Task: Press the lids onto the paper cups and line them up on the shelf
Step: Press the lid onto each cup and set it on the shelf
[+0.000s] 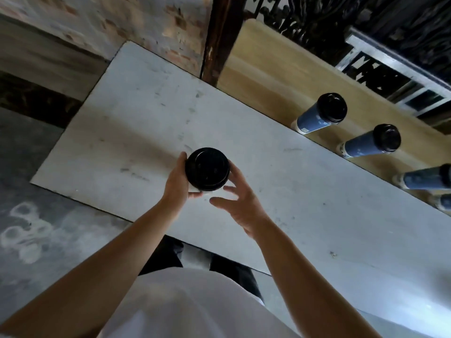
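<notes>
Left hand (177, 185) grips a paper cup (203, 189), fingers and thumb curled round its side, black lid (207, 169) seated on top, held over the middle of the white table (146, 113). Right hand (244, 206) holds nothing, fingers spread and loose just right of the lid; cannot tell if a fingertip touches the rim. Beyond the table's far right edge is a wooden shelf (268, 69), and lined along its table-side border stand lidded cups: first blue cup (314, 119), second blue cup (361, 145), third blue cup (422, 179), and a fourth cup (445, 202) cut off by the frame.
</notes>
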The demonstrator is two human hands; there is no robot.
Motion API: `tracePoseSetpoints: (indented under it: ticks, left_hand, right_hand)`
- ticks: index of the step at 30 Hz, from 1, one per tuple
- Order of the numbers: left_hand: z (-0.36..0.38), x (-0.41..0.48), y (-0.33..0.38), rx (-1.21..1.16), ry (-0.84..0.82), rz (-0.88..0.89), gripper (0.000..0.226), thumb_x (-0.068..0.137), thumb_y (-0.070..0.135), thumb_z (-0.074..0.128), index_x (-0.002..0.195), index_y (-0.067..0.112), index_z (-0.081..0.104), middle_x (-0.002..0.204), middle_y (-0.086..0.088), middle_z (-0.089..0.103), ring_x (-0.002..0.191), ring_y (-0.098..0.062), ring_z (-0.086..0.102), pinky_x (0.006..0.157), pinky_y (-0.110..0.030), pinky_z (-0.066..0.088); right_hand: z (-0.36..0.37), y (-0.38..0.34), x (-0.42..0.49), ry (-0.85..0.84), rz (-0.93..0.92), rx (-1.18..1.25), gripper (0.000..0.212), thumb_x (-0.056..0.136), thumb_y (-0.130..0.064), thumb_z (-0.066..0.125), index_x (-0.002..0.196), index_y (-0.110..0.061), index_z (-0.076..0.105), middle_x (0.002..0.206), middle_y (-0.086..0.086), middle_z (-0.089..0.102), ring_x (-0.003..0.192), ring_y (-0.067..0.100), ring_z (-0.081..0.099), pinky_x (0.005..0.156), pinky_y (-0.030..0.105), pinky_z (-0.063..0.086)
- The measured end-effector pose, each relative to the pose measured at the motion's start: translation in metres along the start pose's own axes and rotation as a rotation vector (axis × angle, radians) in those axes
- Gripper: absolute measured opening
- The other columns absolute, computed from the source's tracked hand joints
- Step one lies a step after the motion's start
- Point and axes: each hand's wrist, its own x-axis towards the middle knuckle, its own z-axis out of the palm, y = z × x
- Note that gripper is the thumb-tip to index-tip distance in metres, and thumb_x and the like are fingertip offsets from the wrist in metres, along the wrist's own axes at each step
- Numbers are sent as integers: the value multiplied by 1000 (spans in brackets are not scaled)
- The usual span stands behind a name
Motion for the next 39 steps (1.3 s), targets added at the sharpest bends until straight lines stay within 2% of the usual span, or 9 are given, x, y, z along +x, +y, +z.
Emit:
tracePoseSetpoints:
  ticks: [4, 7, 10, 12, 14, 18, 22, 29, 39]
  left_hand:
    - [20, 4, -15, 8, -37, -210, 47, 104, 56, 26, 95, 28, 63, 88, -1, 72, 80, -21, 70, 67, -37, 55]
    - [34, 10, -46, 160, 72, -58, 39, 104, 42, 34, 91, 22, 65, 84, -3, 71, 73, -22, 72, 66, -41, 58]
    - [20, 14, -88, 702, 404, 350, 37, 95, 41, 48, 117, 17, 63, 121, -11, 65, 116, -31, 58, 97, -44, 45]
    - [16, 10, -112, 943, 565, 302, 63, 93, 49, 54, 143, 13, 43, 153, -18, 37, 141, -40, 31, 111, -52, 29]
    - [24, 8, -131, 1035, 568, 177, 84, 91, 58, 53, 154, 12, 21, 164, -21, 9, 151, -43, 6, 120, -59, 12]
    - [49, 15, -156, 1053, 562, 185, 91, 89, 63, 48, 158, 17, 12, 167, -19, 0, 151, -47, -7, 121, -64, -2]
    - [58, 18, -163, 1040, 634, 234, 89, 84, 61, 47, 157, 17, 19, 165, -23, 7, 150, -51, -1, 119, -67, 1]
    - [60, 23, -165, 1093, 681, 207, 91, 85, 66, 46, 156, 17, 17, 164, -23, 9, 150, -49, -7, 120, -63, -3]
    - [58, 23, -164, 1002, 718, 259, 91, 77, 65, 44, 152, 18, 28, 163, -23, 15, 150, -47, -3, 119, -63, -5]
  right_hand:
    - [-18, 9, 19, 58, -13, -231, 93, 65, -37, 87, 143, -54, 37, 135, -16, 51, 128, 8, 49, 106, 43, 48]
    - [-41, 29, 42, 32, -46, -299, 97, 57, -44, 88, 143, -36, 43, 137, -10, 57, 125, 12, 57, 103, 42, 52]
    - [-62, 37, 55, 68, -84, -476, 90, 65, -30, 90, 143, -27, 45, 133, -7, 60, 119, 13, 59, 100, 33, 52]
    - [-73, 30, 56, 75, -103, -626, 86, 68, -30, 89, 142, -21, 47, 134, -1, 60, 120, 18, 58, 98, 30, 50]
    - [-81, 19, 53, 31, -109, -755, 83, 68, -34, 88, 139, -19, 48, 130, 3, 60, 117, 22, 58, 96, 35, 51]
    - [-103, -7, 40, -69, -190, -1113, 84, 68, -45, 81, 139, -28, 39, 128, 4, 52, 115, 30, 57, 93, 48, 52]
    - [-134, -40, 24, -102, -361, -1682, 77, 80, -40, 73, 145, -27, 33, 130, 7, 48, 118, 33, 52, 94, 44, 44]
    - [-173, -99, 7, -14, -399, -2233, 64, 78, -29, 73, 135, -33, 44, 119, 5, 52, 112, 30, 46, 94, 40, 37]
    - [-171, -161, -14, 22, -552, -2502, 52, 88, -22, 60, 136, -31, 47, 123, 6, 52, 119, 31, 44, 97, 42, 35]
